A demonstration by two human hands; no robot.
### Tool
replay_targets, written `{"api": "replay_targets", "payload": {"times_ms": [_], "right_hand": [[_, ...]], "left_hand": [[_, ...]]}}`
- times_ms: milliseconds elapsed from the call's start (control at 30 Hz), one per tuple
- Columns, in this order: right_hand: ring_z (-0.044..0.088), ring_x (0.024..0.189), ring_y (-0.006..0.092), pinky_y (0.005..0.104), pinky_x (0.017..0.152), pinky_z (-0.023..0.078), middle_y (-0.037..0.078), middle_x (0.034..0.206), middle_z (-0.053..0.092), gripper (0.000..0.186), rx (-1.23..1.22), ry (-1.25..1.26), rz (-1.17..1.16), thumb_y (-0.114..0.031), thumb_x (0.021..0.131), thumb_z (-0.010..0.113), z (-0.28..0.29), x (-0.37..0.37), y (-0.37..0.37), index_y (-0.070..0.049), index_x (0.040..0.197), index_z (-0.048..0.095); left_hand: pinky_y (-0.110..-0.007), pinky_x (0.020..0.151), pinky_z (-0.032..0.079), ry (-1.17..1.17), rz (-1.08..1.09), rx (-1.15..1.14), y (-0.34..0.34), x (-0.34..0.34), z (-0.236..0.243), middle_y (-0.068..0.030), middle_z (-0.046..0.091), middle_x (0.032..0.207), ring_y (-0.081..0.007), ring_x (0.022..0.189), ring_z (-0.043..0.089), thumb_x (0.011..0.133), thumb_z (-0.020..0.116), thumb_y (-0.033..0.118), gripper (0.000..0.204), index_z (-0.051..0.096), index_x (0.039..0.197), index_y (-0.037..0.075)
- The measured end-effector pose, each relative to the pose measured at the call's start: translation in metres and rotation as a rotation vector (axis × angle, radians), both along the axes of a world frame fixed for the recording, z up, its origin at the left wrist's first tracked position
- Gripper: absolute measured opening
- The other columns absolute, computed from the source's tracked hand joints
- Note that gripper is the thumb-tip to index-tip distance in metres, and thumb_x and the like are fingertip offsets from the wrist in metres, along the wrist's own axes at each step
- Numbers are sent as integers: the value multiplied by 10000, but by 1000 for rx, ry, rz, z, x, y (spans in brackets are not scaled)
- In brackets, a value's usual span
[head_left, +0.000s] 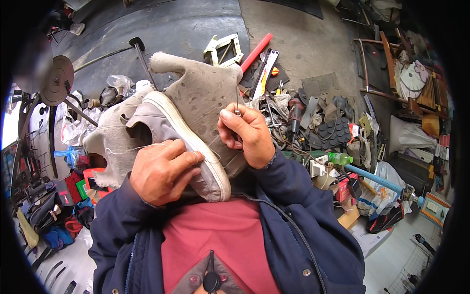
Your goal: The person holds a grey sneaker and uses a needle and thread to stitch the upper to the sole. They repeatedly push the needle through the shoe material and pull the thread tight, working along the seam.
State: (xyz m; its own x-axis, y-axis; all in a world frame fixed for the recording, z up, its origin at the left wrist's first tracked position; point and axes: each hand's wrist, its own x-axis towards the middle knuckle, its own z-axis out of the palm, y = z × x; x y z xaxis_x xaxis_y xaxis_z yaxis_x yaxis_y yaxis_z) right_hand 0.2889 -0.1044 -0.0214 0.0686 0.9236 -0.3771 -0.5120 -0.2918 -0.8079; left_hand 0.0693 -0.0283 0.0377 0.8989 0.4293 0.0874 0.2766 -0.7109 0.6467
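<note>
A grey shoe [153, 120] lies on its side on a stained cloth [203, 90] before a person in a dark jacket [308, 215], its pale sole [185, 128] facing right. The 2 hands are apart: the right hand [247, 134] pinches a thin metal tool [238, 112], shaft pointing away from the body; the left hand [164, 171] curls over the shoe, though whether it grips the white thread [122, 151] cannot be told. A slip of the tool could prick the left fingers; slack thread could snag on the cloth; a loosely braced shoe could roll.
</note>
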Motion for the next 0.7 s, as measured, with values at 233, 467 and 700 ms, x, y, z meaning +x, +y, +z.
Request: {"api": "replay_targets", "payload": {"times_ms": [233, 467, 700], "right_hand": [[484, 577, 26, 192, 522, 357, -23, 717, 599, 255, 22, -141, 71, -259, 1064, 605, -5, 6, -19, -75, 889, 623], [529, 674, 68, 259, 611, 431, 11, 729, 607, 187, 158, -447, 306, -141, 1017, 647, 12, -14, -67, -18, 876, 639], [509, 585, 137, 321, 554, 413, 92, 678, 569, 158, 181, -471, 247, -121, 990, 662, 9, -22, -72, -6, 895, 612]], "left_hand": [[-411, 638, 495, -12, 8, -26, 1, -1, -3, -104, 589, 823, -323, 730, 622, 744, 827, 80, 335, 735, 1066, 67], [-414, 633, 491, -4, 19, -51, -1, 0, -5, -110, 583, 821, -333, 727, 617, 739, 829, 86, 332, 726, 1054, 65], [-401, 642, 510, 56, 4, -103, 3, 0, 1, -111, 609, 832, -322, 748, 645, 798, 796, 106, 285, 715, 1067, 59]]}}
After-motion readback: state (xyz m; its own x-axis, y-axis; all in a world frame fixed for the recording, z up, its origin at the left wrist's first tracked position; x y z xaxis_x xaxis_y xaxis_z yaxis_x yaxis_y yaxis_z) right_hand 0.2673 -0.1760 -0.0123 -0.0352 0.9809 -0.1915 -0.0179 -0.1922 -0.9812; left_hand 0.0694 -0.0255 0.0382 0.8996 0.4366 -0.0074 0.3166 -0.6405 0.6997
